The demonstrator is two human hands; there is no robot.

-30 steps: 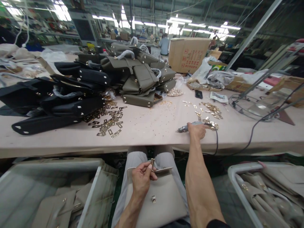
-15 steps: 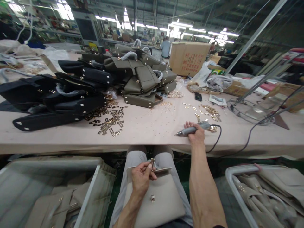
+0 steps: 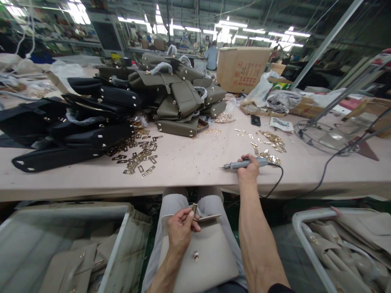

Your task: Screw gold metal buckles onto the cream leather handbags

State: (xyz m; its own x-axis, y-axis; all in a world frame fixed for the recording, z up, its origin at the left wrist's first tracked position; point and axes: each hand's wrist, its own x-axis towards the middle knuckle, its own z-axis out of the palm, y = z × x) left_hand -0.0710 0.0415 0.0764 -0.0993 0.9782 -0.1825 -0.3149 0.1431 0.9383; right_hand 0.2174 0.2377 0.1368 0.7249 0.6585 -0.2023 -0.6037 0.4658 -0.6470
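Observation:
A light beige handbag (image 3: 210, 248) lies across my lap, with a small metal turn lock (image 3: 196, 256) on its front. Above its upper edge, my left hand (image 3: 181, 228) pinches a small gold metal plate (image 3: 194, 209) between thumb and fingers. My right hand (image 3: 249, 167) is wrapped round a grey electric screwdriver (image 3: 235, 165) over the table's front part. Its bit points left, and a dark cord runs from its back end. Just behind that hand lie loose gold plates (image 3: 270, 156).
Black handbags (image 3: 61, 134) and olive handbags (image 3: 180, 97) are heaped on the table (image 3: 183, 175), with framed metal plates (image 3: 140, 158) before them. Bins with beige bags stand left (image 3: 122, 228) and right (image 3: 308, 244). A wire stand (image 3: 324, 138), phone (image 3: 255, 120) and carton (image 3: 241, 69) are behind.
My right hand has drawn the electric screwdriver slightly left and up, its bit turning more level. My left hand keeps its pinch on the metal plate. The view has shifted a little.

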